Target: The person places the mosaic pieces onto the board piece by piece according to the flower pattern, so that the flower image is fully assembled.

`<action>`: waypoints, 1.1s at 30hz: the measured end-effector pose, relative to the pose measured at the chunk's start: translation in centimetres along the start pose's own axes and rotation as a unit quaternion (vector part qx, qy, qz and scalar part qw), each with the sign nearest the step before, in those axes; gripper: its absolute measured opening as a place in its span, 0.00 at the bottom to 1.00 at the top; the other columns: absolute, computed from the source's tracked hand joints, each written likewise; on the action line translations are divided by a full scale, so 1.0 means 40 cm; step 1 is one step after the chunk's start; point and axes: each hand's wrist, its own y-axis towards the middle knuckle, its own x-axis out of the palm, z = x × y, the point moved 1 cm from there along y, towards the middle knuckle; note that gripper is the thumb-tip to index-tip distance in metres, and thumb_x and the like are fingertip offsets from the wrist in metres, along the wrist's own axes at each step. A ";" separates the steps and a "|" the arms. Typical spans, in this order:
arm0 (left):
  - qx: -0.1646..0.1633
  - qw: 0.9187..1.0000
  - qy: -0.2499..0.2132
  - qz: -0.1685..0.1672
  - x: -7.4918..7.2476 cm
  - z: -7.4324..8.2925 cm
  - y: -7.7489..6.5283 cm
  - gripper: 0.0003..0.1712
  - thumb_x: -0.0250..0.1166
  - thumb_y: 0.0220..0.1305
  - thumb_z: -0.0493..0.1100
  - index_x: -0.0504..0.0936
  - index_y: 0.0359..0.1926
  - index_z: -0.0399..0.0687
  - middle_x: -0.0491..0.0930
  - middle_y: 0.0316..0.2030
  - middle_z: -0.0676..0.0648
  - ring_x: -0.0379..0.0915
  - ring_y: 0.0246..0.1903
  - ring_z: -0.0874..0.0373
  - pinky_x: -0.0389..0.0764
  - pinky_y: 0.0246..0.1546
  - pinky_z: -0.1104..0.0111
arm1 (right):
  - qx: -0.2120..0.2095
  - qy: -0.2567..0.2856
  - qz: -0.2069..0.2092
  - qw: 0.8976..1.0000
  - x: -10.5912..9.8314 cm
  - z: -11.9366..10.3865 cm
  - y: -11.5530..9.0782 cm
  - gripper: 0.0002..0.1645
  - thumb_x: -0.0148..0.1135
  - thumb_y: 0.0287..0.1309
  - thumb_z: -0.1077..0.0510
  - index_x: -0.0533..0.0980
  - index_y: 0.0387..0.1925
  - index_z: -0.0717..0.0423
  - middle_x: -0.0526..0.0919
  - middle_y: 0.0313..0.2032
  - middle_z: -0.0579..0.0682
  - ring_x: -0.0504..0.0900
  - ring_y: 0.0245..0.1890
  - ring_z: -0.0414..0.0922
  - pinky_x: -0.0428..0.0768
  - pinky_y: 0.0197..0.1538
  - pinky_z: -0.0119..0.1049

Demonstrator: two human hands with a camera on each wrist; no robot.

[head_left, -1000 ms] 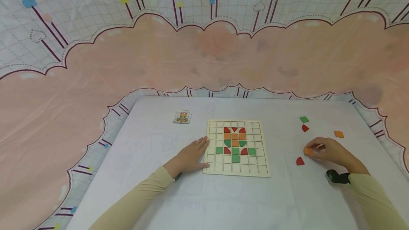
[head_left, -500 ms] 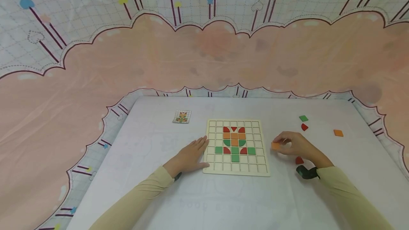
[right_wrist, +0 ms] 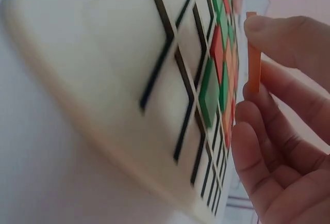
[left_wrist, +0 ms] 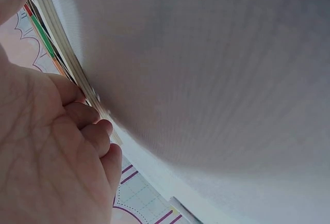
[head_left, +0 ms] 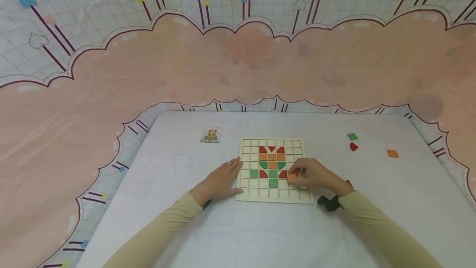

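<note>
A cream grid board lies mid-table, with red, orange and green tiles set in its cells in a flower-like pattern. At its left edge, my left hand lies with the fingers fairly straight; the left wrist view has the fingertips against the board's side. Over the right part of the grid, my right hand pinches an orange square tile between thumb and fingers. The right wrist view shows that orange tile edge-on, apart from the green tile in the board. In the head view, the hand covers that green tile.
A small picture card lies behind the board to the left. At the right are a green diamond piece, a red piece and an orange piece. My right forearm partly hides another red piece.
My right hand has carried the orange tile leftward from the loose pieces at the right to above the board's right side. The left hand has stayed at the board's edge.
</note>
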 end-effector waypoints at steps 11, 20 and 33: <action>-0.002 1.000 0.006 -0.003 0.002 -0.002 0.001 0.51 0.50 0.63 0.69 0.46 0.73 0.41 0.43 0.74 0.42 0.41 0.74 0.51 0.51 0.73 0.59 | -0.007 -0.020 -0.027 0.999 0.041 -0.025 0.028 0.15 0.75 0.41 0.58 0.83 0.35 0.52 0.82 0.35 0.44 0.73 0.33 0.37 0.77 0.38 0.26; -0.004 1.000 -0.001 -0.006 0.001 -0.001 0.002 0.51 0.50 0.62 0.69 0.45 0.73 0.42 0.43 0.74 0.43 0.40 0.74 0.51 0.51 0.73 0.59 | 0.012 -0.040 -0.035 0.999 0.050 -0.039 0.036 0.14 0.75 0.41 0.58 0.83 0.35 0.53 0.82 0.36 0.44 0.72 0.34 0.37 0.76 0.38 0.28; 0.000 1.000 0.001 -0.005 0.000 -0.002 0.003 0.51 0.50 0.63 0.69 0.46 0.73 0.41 0.44 0.74 0.42 0.41 0.74 0.51 0.52 0.73 0.59 | -0.001 -0.047 -0.044 0.998 0.045 -0.043 0.035 0.13 0.75 0.41 0.59 0.83 0.33 0.54 0.83 0.35 0.44 0.74 0.33 0.36 0.78 0.39 0.28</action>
